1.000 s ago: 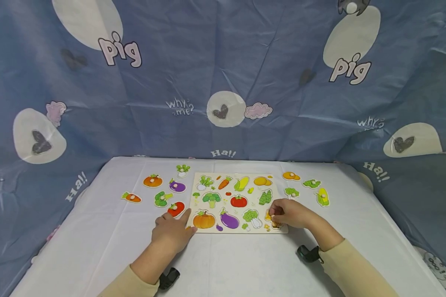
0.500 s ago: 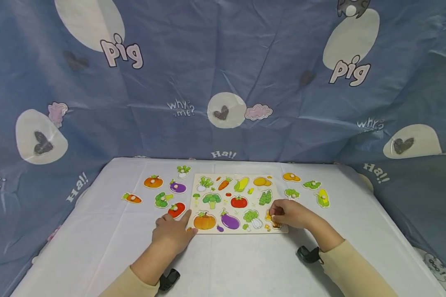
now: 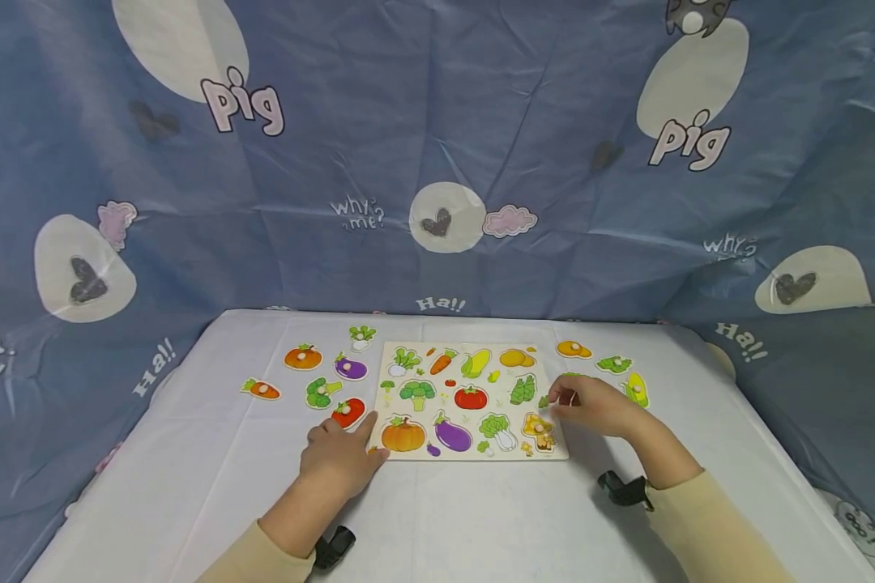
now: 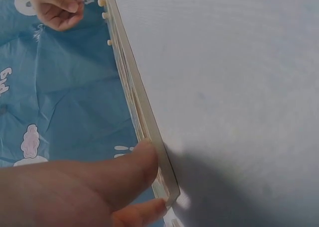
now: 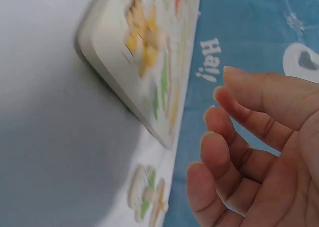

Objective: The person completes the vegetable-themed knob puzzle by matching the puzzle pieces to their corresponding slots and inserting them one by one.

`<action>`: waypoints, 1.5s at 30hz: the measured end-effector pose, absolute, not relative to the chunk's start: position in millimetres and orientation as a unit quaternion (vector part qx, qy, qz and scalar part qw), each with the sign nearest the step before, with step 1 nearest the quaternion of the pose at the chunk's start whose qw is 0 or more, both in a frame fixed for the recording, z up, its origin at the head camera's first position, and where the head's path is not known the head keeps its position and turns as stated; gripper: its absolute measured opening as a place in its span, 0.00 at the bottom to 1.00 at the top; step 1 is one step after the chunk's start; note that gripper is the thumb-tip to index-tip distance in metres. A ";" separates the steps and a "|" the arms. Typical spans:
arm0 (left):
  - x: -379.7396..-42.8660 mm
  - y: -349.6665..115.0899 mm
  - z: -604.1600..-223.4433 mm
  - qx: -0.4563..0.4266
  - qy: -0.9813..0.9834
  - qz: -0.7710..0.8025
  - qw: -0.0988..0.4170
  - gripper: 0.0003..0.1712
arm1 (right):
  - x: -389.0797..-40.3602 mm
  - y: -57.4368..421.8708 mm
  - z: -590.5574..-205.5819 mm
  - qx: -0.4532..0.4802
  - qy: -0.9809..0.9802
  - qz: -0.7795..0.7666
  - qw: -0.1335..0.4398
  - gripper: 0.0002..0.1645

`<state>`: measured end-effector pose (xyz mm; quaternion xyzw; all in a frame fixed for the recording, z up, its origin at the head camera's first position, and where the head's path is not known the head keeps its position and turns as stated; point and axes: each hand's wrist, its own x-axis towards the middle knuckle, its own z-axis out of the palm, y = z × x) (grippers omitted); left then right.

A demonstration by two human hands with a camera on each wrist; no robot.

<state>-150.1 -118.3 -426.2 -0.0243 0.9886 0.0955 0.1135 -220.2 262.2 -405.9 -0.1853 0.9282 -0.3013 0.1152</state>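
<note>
The wooden vegetable puzzle board (image 3: pixel 430 450) lies in the middle of the white table. My left hand (image 3: pixel 339 461) rests at its front left corner, thumb and a finger touching the edges; in the left wrist view the thumb (image 4: pixel 132 174) presses on the rim. The knobbed mushroom piece (image 3: pixel 539 431) sits in the board's front right corner, its knob showing blurred in the right wrist view. Above the right edge, my right hand (image 3: pixel 598 405) hovers with loosely bent fingers. Nothing is between those fingers in the right wrist view.
Left of the board lie loose pieces, among them a tomato (image 3: pixel 347 412), broccoli (image 3: pixel 322 393), eggplant (image 3: pixel 351 368), pumpkin (image 3: pixel 302 357) and carrot (image 3: pixel 261 389). To the right are a potato piece (image 3: pixel 574 349), corn (image 3: pixel 636 389) and green vegetables (image 3: pixel 615 365). A patterned blue cloth hangs behind.
My right hand has let go of the mushroom piece and moved up and to the right, uncovering it on the board. The left hand stays at the corner.
</note>
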 end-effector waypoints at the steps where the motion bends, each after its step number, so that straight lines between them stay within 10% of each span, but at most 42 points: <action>1: -150.4 -118.5 -426.0 -0.024 0.989 0.095 0.115 0.40 | -220.6 264.2 -403.5 -0.182 0.930 -0.302 0.109 0.06; 20: -152.7 -116.6 -422.4 -0.018 0.989 0.087 0.114 0.40 | -240.5 303.1 -403.0 -0.110 0.946 -0.302 0.041 0.10; 45: -156.3 -118.4 -423.9 -0.007 0.992 0.064 0.107 0.41 | -273.6 312.3 -433.0 -0.054 0.949 -0.294 0.096 0.13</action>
